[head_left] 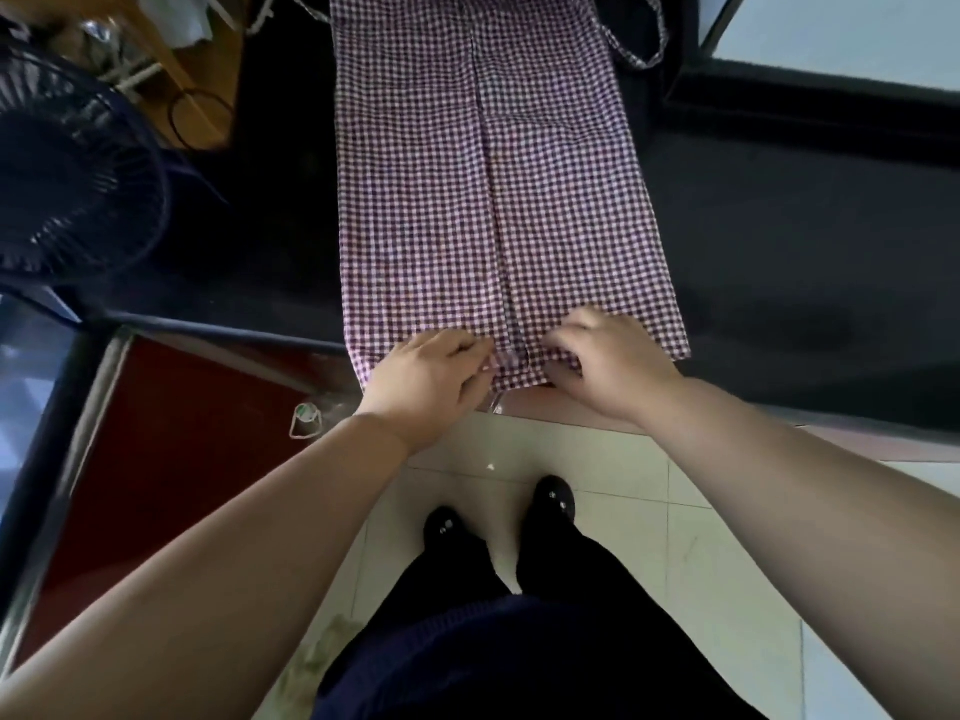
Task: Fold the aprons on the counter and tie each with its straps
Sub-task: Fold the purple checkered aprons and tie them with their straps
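A purple-and-white checked apron [483,189] lies lengthwise on the dark counter [779,262], its two sides folded in so they meet along a centre line. A strap [641,49] loops off its far right corner. My left hand [431,381] pinches the near hem left of the centre line. My right hand [608,361] grips the near hem just right of it, fingers curled into the cloth. The near edge of the apron hangs slightly over the counter's front edge.
A dark blue fan [72,184] stands at the left. A red cabinet face [171,459] sits below the counter's left part. A window frame [810,96] borders the far right. A small plastic cup [306,419] lies on the tiled floor [675,563] near my feet.
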Tool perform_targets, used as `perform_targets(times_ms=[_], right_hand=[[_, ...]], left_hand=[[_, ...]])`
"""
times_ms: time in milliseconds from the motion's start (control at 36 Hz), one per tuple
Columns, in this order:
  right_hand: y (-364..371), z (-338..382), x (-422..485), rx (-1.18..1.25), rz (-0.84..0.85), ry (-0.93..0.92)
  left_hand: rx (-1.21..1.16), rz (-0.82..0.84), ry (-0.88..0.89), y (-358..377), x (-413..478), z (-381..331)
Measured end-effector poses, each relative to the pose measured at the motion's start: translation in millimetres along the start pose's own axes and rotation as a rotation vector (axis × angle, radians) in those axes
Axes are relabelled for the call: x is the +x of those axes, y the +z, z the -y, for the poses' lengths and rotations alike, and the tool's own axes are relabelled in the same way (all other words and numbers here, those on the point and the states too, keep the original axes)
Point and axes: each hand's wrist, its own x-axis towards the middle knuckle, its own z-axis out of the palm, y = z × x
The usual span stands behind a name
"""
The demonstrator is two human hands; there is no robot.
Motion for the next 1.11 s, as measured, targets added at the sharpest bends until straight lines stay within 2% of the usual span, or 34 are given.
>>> perform_targets(times_ms=[56, 139, 278, 417, 611, 694, 778, 944, 1111], right_hand=[[-2, 0, 1, -0.027, 0.021, -0.024], [-3, -3, 0, -0.095, 0.053, -0.065], [0, -12, -2, -0.097, 0.04, -0.091], [6, -15, -1, -0.168, 0.023, -0.122], [16, -18, 1, -0.153, -0.083, -0.197], [15, -20, 5, -0.093, -0.097, -0.23], [10, -22, 7, -0.054, -0.064, -0.276], [-10, -26, 13, -0.014, 0.054, -0.305], [-30, -21, 30, 0.15, 0.159, -0.206]], left_hand=[[-0.018, -0.149, -0.044, 2, 4, -1], [0.058, -0.199, -0.056, 5, 13, -9], [0.219, 0.065, 0.077, 19, 4, -12], [0.398, 0.123, -0.035, 36, -20, -15], [0.467, -0.152, -0.132, 48, -3, -34], [0.478, -0.178, -0.172, 44, 3, -38], [0.415, -0.108, -0.249, 38, 5, -44], [0.154, 0.204, -0.469, -1, 21, -47], [-0.119, 0.322, -0.655, -27, 49, -28]])
